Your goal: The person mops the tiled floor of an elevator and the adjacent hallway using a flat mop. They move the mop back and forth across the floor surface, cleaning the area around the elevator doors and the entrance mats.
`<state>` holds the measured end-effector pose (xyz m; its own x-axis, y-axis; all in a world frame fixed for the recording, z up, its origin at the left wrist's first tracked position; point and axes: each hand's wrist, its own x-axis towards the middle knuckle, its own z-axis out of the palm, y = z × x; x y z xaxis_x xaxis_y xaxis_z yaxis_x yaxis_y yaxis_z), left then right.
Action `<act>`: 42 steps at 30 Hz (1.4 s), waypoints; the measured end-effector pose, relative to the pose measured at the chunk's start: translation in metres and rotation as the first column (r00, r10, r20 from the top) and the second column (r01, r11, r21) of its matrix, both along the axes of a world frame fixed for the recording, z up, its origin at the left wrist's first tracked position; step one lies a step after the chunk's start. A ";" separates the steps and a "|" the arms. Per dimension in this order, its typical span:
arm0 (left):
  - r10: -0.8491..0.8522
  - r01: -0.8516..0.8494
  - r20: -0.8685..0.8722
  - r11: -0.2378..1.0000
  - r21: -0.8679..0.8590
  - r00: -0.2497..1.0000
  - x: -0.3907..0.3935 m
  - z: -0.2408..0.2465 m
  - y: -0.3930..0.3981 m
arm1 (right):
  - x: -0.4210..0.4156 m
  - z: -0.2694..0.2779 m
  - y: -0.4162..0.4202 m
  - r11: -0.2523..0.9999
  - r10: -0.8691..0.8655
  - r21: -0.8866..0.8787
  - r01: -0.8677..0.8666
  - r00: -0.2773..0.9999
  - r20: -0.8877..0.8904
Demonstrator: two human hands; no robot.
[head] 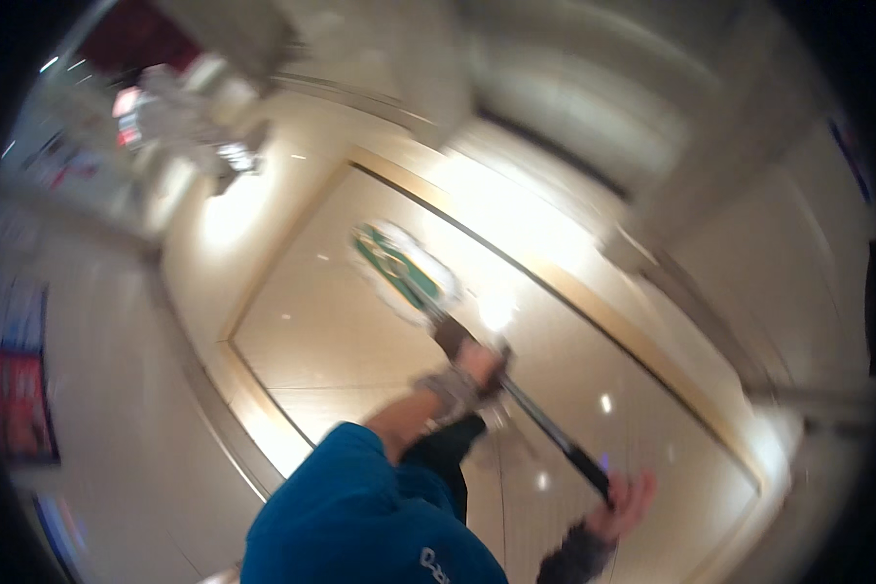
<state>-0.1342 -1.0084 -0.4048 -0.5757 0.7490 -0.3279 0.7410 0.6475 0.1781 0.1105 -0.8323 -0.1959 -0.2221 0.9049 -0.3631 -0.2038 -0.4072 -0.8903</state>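
A flat dust mop (pixel 401 270) with a green top and a white fringe lies on the shiny tiled floor ahead. Its metal pole (pixel 540 416) slants down to the right and ends in a black grip (pixel 591 471). My left hand (pixel 482 363) is closed around the pole near a brown part above the mop head. My right hand (pixel 624 504) is at the far end of the black grip; its fingers look raised and spread, and blur hides how firmly it touches the grip. Both wrists wear dark grey cuffs.
Dark and tan inlaid strips (pixel 555 285) frame the floor panel. A pale wall with a broad recessed opening (pixel 569 109) borders it at the top. Lit red posters (pixel 25 409) show at the left. A blurred pale shape stands at the upper left.
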 end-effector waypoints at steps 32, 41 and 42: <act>-0.715 0.147 0.446 0.601 0.785 0.539 0.093 0.042 0.033 | -0.267 -0.013 -0.166 0.902 0.116 0.409 -0.142 0.989 0.087; -0.511 0.006 0.531 0.724 0.689 0.676 -0.106 0.038 0.019 | -0.372 -0.022 -0.155 0.852 -0.005 0.514 -0.095 0.982 0.189; -0.285 -0.080 0.338 0.648 0.758 0.897 -0.108 -0.031 0.020 | -0.383 -0.020 -0.162 0.841 0.014 0.526 -0.123 0.978 0.206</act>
<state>-0.2423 -0.9882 -0.4353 -0.4334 0.8810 0.1898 0.5352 0.0821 0.8407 -0.2726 -0.9944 -0.2156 -0.2685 0.9544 0.1307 -0.0017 0.1352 -0.9908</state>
